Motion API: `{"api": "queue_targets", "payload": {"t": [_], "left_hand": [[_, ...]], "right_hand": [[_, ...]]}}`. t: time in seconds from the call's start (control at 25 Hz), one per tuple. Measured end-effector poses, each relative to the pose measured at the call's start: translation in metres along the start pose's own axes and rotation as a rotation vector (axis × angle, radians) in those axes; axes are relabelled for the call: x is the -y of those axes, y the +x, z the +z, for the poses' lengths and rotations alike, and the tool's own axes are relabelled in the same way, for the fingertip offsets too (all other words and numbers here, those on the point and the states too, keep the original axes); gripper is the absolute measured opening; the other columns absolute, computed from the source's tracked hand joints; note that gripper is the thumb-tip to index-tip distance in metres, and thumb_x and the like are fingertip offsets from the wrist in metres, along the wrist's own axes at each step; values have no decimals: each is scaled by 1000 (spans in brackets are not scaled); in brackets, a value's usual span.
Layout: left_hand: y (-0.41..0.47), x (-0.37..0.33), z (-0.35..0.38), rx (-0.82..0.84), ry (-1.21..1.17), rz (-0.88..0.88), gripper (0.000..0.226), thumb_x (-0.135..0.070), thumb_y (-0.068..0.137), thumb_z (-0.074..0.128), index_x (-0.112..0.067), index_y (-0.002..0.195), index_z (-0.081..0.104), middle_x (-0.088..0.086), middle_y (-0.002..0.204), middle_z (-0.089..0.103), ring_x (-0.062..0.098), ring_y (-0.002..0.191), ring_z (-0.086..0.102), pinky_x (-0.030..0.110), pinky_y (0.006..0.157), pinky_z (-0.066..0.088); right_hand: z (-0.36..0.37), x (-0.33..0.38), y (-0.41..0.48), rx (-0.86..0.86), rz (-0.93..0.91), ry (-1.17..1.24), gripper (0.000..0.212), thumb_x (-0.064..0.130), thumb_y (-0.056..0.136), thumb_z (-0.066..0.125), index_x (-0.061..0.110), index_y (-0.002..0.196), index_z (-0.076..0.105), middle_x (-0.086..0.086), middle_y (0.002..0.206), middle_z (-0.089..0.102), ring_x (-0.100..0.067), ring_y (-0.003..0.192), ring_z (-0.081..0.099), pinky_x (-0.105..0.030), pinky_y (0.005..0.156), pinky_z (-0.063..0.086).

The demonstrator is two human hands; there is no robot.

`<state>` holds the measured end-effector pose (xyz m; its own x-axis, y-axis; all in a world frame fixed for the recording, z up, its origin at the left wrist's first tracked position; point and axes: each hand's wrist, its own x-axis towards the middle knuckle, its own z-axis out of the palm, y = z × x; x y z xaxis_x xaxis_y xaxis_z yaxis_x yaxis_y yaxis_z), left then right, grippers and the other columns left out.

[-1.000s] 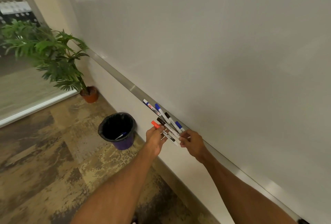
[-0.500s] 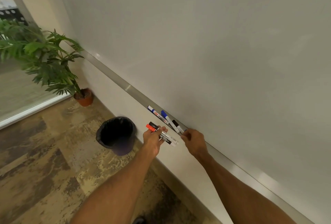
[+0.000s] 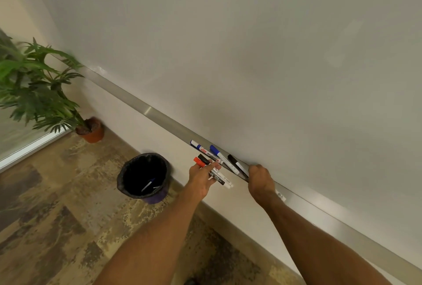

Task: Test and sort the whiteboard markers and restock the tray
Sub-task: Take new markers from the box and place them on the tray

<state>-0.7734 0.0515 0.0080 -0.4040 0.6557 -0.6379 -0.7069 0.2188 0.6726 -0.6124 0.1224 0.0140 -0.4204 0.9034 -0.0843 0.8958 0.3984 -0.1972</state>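
Beside the tray [image 3: 159, 117], left hand [image 3: 201, 179] fingers pinch light, slick markers [image 3: 223, 179] mid-barrel; right hand [image 3: 260, 181] curls there, grip unclear.

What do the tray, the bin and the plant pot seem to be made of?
Tray: probably brushed aluminium; silvery, with a soft bright glint along it.
Bin: likely plastic; smooth purple wall, with a crinkled, shiny black liner, apparently thin plastic film.
Pot: looks like terracotta; matte orange-brown, though it could be plastic made to match.
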Motion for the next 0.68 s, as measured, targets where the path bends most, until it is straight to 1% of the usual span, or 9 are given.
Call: {"api": "queue_targets", "payload": {"t": [0.12,0.24,0.32,0.44,0.56,0.64,0.68], "left_hand": [[2,-4,4,39,14,-21,29,1,82,69,-2,110,62,18,105,70,25,93,69,41,77,57],[2,-8,14,66,21,-29,25,5,83,66,0,107,61,20,102,68,28,93,68,40,73,56],[1,-10,22,69,49,-10,19,7,86,62,-2,103,61,18,99,66,29,93,65,39,72,55],[0,-13,31,82,79,26,23,5,86,63,-2,108,59,15,100,64,30,98,63,39,74,53],[-2,-10,37,98,91,40,25,6,85,64,-2,109,58,12,95,65,30,97,62,40,74,53],[-3,-5,45,130,111,41,25,6,85,64,-3,108,59,11,94,65,29,95,63,37,69,53],[-5,-1,49,151,121,41,23,6,85,64,-3,106,60,12,95,65,29,95,63,36,66,54]], "right_hand": [[-4,3,2,-57,-36,138,19,3,90,47,1,104,60,-16,111,58,-30,100,54,-31,79,43],[-14,11,5,-9,-134,259,13,10,91,53,4,97,63,-12,100,59,-27,89,56,-24,69,36],[-16,16,5,5,-172,309,13,9,89,54,6,95,65,-11,94,58,-26,83,55,-25,67,34],[-16,18,2,-15,-162,347,13,6,86,54,7,93,65,-6,85,53,-20,75,49,-25,64,33],[-20,16,-3,-45,-150,342,13,6,85,55,5,93,65,-8,85,54,-21,75,49,-25,64,31],[-23,8,-11,-67,-122,353,14,6,85,55,5,92,66,-9,84,55,-21,73,48,-26,63,32],[-24,3,-16,-77,-100,374,13,6,84,56,5,92,67,-9,83,55,-21,72,48,-28,63,34]]}}
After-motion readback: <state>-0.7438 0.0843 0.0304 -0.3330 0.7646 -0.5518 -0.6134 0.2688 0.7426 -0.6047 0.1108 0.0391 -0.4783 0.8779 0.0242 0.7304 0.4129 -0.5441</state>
